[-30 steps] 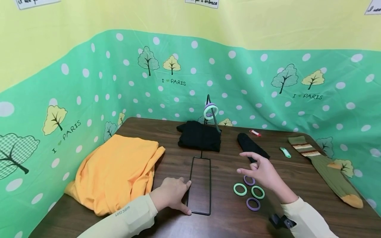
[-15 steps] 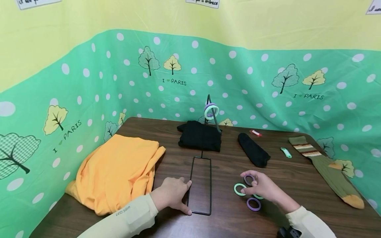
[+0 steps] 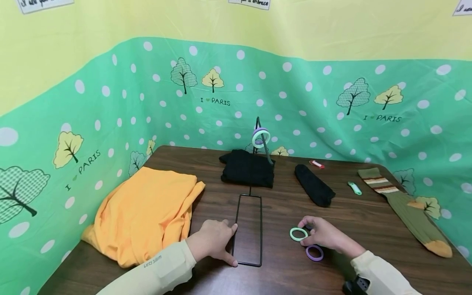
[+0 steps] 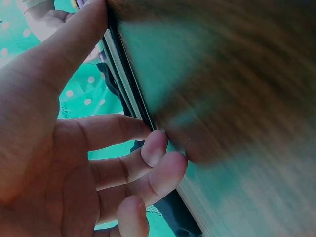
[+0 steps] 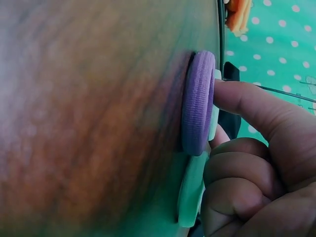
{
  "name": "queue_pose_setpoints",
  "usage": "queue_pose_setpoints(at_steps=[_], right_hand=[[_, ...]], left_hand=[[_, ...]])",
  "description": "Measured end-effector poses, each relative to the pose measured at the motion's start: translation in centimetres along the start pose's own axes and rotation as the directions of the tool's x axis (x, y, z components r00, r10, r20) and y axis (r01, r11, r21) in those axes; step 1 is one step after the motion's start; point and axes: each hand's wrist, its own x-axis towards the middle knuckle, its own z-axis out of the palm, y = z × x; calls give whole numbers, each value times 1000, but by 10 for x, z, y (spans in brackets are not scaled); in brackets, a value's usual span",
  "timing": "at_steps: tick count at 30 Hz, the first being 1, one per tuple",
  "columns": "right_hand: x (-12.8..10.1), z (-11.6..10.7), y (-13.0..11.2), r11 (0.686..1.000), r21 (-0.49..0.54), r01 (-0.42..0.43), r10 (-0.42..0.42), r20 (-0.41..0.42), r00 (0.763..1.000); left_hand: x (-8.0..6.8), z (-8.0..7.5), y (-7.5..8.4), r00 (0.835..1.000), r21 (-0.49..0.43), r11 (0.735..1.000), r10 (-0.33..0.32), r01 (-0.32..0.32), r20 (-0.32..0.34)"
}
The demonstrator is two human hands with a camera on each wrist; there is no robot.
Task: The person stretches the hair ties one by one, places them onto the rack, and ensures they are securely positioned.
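In the head view my left hand (image 3: 213, 241) rests at the left side of a black wire stand's rectangular base (image 3: 260, 229), thumb and index fingertip touching it. Its fingers (image 4: 163, 173) are loosely bent in the left wrist view. My right hand (image 3: 324, 234) is low over the table, thumb and index finger pinching a light green hair tie (image 3: 291, 234). A ribbed purple hair tie (image 5: 198, 103) lies in front of the thumb in the right wrist view. Another green one (image 5: 191, 190) shows below it. The hand mostly covers a further purple tie.
A purple and a green hair tie (image 3: 266, 139) hang on the stand's arm. Folded black cloth (image 3: 247, 170) lies behind its base. Orange cloth (image 3: 147, 209) is at left. To the right are a black sock (image 3: 313, 186), red clip (image 3: 316, 164), green clip (image 3: 354, 188) and olive sock (image 3: 405, 213).
My right hand has come down to the hair ties, its thumb and index finger closing together. The left green tie has shifted slightly right. My left hand has stayed in place.
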Motion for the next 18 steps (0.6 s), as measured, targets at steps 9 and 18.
queue_pose_setpoints(at_steps=[9, 18], right_hand=[[2, 5, -4, 999, -44, -6, 5, -36, 999], [-18, 22, -61, 983, -76, 167, -173, -76, 982]], left_hand=[[0, 0, 0, 1000, -2, 1000, -5, 5, 31], [1, -1, -1, 1000, -4, 1000, -8, 8, 31]])
